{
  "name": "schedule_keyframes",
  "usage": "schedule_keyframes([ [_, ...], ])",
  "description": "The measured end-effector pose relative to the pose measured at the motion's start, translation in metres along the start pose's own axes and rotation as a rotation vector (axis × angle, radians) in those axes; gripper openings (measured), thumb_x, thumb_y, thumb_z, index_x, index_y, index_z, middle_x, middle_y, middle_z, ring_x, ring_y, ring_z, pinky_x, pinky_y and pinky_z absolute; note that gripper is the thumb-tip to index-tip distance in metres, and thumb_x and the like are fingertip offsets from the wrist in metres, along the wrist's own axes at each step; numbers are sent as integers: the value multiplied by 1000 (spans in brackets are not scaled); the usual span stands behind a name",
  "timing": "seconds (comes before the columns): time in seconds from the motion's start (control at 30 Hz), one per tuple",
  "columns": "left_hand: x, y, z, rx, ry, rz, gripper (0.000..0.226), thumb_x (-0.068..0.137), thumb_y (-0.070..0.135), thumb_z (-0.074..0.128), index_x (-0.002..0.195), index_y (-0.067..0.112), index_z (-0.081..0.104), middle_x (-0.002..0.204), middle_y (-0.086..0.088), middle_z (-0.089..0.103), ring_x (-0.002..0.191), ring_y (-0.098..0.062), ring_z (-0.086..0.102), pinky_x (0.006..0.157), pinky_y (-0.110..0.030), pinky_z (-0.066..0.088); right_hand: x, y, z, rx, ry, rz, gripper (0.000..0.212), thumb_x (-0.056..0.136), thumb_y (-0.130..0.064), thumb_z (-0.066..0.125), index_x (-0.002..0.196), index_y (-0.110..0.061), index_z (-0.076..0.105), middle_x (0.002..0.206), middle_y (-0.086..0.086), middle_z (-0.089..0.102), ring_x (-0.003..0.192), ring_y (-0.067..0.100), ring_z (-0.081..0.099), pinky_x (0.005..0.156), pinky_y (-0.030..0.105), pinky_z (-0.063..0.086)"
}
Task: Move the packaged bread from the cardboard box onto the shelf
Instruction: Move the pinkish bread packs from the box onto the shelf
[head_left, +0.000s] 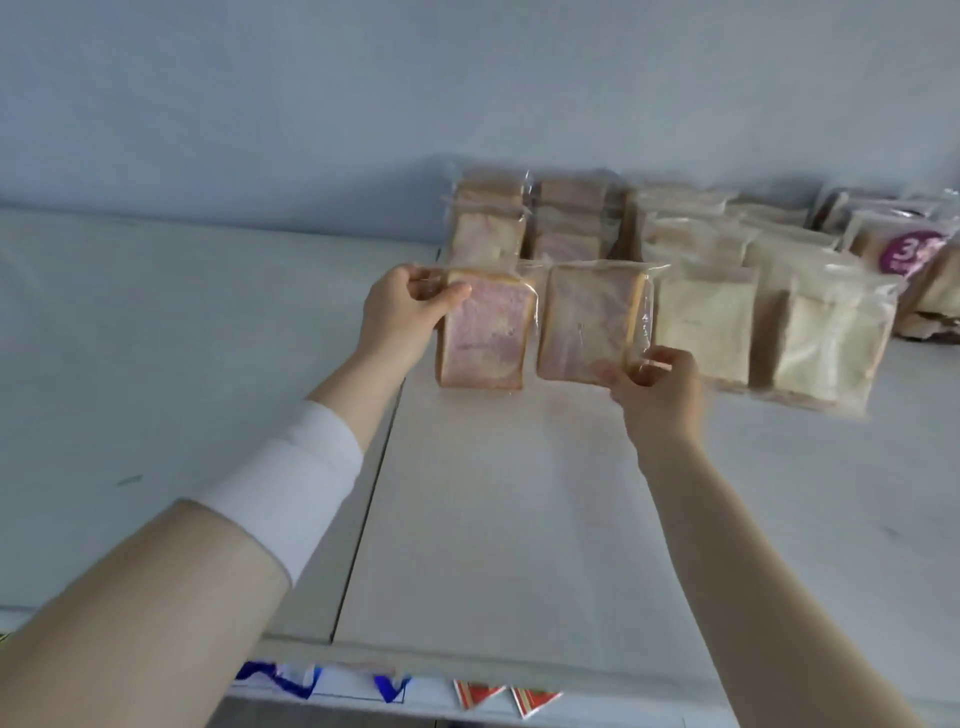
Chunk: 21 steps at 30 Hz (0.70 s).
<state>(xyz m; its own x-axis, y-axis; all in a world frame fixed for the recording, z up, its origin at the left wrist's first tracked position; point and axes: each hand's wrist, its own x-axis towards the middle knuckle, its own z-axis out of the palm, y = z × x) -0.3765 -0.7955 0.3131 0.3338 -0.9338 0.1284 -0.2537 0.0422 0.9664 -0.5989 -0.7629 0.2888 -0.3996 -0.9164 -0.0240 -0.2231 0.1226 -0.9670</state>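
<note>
Two clear-wrapped packs of pinkish sliced bread stand at the front of rows on the white shelf. My left hand grips the top left corner of the left pack. My right hand pinches the lower right corner of the right pack. Both packs stand upright side by side, close together. The cardboard box is not in view.
More pinkish packs stand in rows behind. Pale bread packs fill the shelf to the right, with a purple-labelled pack at the far right. A seam splits the shelf boards. Price tags line the front edge.
</note>
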Motion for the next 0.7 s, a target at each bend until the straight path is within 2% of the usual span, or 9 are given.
schedule_keyframes([
  [0.07,26,-5,10,13,14,-12,42,73,28,75,105,5,61,103,-16,68,98,-32,65,90,-50,51,18,-3,18,-31,47,-34,40,73,-22,78,96,-19,45,75,-8,53,70,14,53,61,23,39],
  [0.17,56,-14,23,61,51,-9,35,77,28,73,105,9,63,99,-7,68,98,-24,65,91,-37,51,37,0,39,-97,101,-54,30,77,-21,73,91,-18,47,85,-2,56,79,18,53,69,25,37],
  [0.23,68,-17,29,107,78,23,33,77,29,73,103,10,64,98,-1,68,94,-18,63,87,-28,48,45,1,48,-118,120,-61,25,80,-21,70,96,-14,53,93,2,58,88,22,57,74,26,40],
  [0.33,73,-19,37,112,95,32,34,77,30,72,105,11,63,96,2,66,88,-12,60,83,-22,44,49,4,55,-231,181,-98,34,82,-22,69,108,-3,59,115,9,52,103,27,54,94,31,42],
  [0.37,73,-20,39,112,107,30,35,78,31,71,107,12,63,93,4,64,87,-10,59,81,-20,43,49,5,57,-270,202,-109,36,83,-23,68,111,-2,59,120,10,49,107,27,51,95,26,39],
  [0.47,72,-21,42,84,151,23,41,78,31,71,113,12,58,89,9,59,83,-7,57,76,-13,40,44,5,61,-350,232,-101,41,87,-25,63,121,-3,53,122,10,48,112,25,45,85,14,25],
  [0.6,65,-18,40,34,116,-6,46,81,22,70,120,8,49,92,4,58,81,-8,56,70,-7,36,33,-7,65,-398,242,-91,51,89,-21,59,134,-9,38,128,11,53,117,26,47,90,28,35],
  [0.7,58,-14,33,68,43,1,50,81,15,68,125,4,44,109,-5,59,93,-13,58,75,-8,37,30,-18,64,-576,214,-121,60,90,-18,57,143,-9,28,135,13,48,124,29,42,99,35,36],
])
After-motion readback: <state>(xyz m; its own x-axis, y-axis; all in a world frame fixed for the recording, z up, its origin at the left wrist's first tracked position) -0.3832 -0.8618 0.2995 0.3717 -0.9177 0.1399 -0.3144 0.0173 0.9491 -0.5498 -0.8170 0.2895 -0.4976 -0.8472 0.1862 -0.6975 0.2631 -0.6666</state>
